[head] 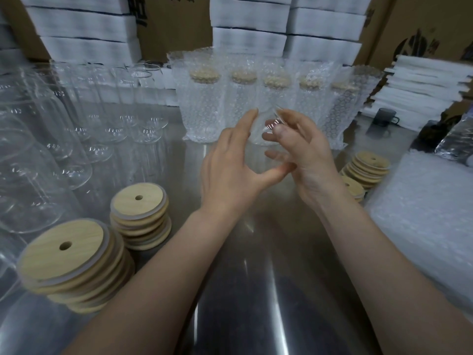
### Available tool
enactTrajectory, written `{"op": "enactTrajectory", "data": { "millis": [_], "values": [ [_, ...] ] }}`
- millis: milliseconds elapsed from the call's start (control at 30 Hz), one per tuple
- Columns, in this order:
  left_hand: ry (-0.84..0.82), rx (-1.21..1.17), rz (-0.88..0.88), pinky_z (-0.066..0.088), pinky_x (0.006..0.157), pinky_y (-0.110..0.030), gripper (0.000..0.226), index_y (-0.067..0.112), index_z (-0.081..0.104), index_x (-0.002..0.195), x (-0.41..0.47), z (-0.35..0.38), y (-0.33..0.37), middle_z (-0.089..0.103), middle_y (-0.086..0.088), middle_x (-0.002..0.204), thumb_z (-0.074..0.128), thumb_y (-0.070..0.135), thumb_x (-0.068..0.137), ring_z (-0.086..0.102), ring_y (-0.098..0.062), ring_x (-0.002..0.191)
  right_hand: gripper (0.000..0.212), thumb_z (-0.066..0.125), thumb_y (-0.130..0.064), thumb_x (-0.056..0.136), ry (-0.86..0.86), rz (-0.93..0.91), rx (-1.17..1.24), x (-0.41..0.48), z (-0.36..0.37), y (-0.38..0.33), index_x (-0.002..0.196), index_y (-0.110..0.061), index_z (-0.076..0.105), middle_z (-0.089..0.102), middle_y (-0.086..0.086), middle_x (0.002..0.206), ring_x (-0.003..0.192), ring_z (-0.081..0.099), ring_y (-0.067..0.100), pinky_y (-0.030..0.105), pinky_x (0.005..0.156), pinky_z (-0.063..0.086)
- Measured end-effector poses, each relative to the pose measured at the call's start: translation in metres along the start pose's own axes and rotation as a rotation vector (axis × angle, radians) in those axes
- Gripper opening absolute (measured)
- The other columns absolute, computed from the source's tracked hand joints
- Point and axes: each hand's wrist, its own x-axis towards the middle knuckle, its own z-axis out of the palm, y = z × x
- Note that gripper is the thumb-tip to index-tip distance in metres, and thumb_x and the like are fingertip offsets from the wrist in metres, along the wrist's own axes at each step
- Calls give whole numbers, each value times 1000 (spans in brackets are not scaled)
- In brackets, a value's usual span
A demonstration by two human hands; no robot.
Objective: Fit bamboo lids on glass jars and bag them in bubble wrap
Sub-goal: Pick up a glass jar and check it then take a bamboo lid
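Five wrapped jars [202,106], lids on, stand in a row along the far edge of the table [256,278]. One bare glass jar [266,134] is held in the air above the table's middle, just in front of that row; I see no lid on it.

Hands: my right hand [304,155] curls round the jar wall, thumb and fingers showing through the glass. My left hand [227,170] is spread, straight fingertips touching the jar's other side, thumb reaching underneath.

Stock: empty jars [76,124] crowd the left edge. Two lid stacks [64,252] sit at the near-left corner, and a third stack [371,162] lies toward the right edge beside the bubble-wrap bags [422,213].

Handling assessment: the jar looks like thin, smooth, rigid glass, probably light, slippery and liable to chip at the rim. Best gripped round the mid-body with the base supported, not pinched at the lip. The bamboo lid appears stiff; it should be pressed down flat and evenly.
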Motion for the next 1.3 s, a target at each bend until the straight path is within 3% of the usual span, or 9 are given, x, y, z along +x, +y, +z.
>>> {"op": "enactTrajectory", "data": {
  "millis": [200,300,367,433,600,733,967,1167,1300],
  "values": [
    [35,280,137,46,92,-46,88,25,45,143,0,8,-10,57,-6,127,79,55,67,58,-30,111,22,70,-8,87,121,3,-72,-1,4,5,106,-12,60,63,-1,95,91,64,13,37,81,52],
    [129,404,244,43,96,-49,82,31,39,137,-2,11,-14,59,-9,126,78,49,67,57,-33,110,20,68,-11,90,166,24,-65,1,3,8,109,-7,62,65,7,102,100,68,27,38,78,56],
    [152,444,266,38,102,-54,78,33,32,131,-3,13,-15,59,-7,127,77,47,69,56,-32,115,13,66,-10,91,185,42,-8,3,3,10,103,-8,62,67,12,102,106,67,31,34,74,58],
    [160,456,268,32,108,-55,76,33,32,130,-4,14,-16,59,-5,128,77,45,70,54,-30,120,5,66,-10,90,203,53,32,3,3,12,93,-12,61,67,11,96,97,69,25,31,73,57],
    [165,459,305,27,112,-55,74,20,56,131,-4,16,-19,59,-6,128,85,39,66,52,-33,124,28,65,-7,87,210,83,158,5,-1,10,63,-22,65,71,13,96,90,70,22,33,76,56],
    [150,400,282,24,114,-55,72,17,58,133,-4,13,-19,59,-7,133,81,42,70,49,-33,129,8,62,-8,91,174,165,270,10,-4,9,85,-7,66,72,9,90,84,72,19,27,73,56],
    [104,247,228,36,106,-57,82,10,53,137,-4,12,-18,56,-11,138,78,54,72,50,-33,131,40,52,-14,97,34,311,562,12,-8,7,65,-14,75,73,4,77,76,65,13,22,81,49],
    [142,120,164,46,98,-51,91,4,53,135,-4,8,-20,61,-10,130,86,49,63,59,-30,120,28,49,-12,87,-174,304,613,13,-13,13,90,-11,77,71,7,97,95,61,16,27,97,42],
    [166,61,107,47,100,-48,91,6,51,135,-5,6,-19,60,-8,132,84,52,64,56,-26,123,34,42,-9,92,-326,245,567,14,-21,14,120,-8,61,67,9,113,110,57,20,32,111,35]
  ]
}}
